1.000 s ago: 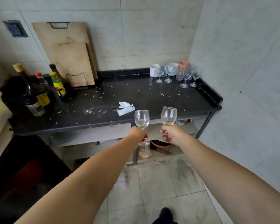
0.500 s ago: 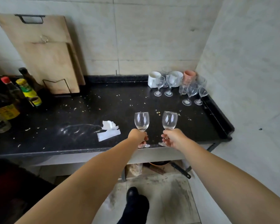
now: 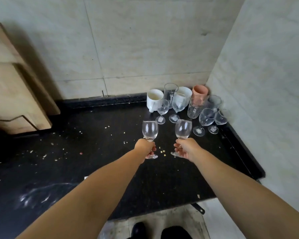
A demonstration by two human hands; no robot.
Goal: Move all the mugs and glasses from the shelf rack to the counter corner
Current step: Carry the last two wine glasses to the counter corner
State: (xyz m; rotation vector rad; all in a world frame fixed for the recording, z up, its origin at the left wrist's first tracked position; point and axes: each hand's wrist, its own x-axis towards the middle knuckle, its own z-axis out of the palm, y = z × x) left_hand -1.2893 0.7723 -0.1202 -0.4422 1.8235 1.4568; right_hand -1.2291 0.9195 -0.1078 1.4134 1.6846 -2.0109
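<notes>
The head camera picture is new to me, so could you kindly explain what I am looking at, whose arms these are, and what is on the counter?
There is no machine here: a person wears one wide-angle camera on the head, looking forward and down, so the two bare arms reaching in from the bottom are the wearer's own. The left hand grips the stem of one empty wine glass, and the right hand grips another wine glass. Both are upright above the black counter, which is sprinkled with pale crumbs. In the far right corner, against the tiled walls, stands a cluster of drinkware: a white mug, a terracotta-coloured cup, a tall clear tumbler and several more stemmed glasses. At the left, wooden cutting boards lean on the wall. The wearer's dark shoes show at the bottom edge.
</notes>
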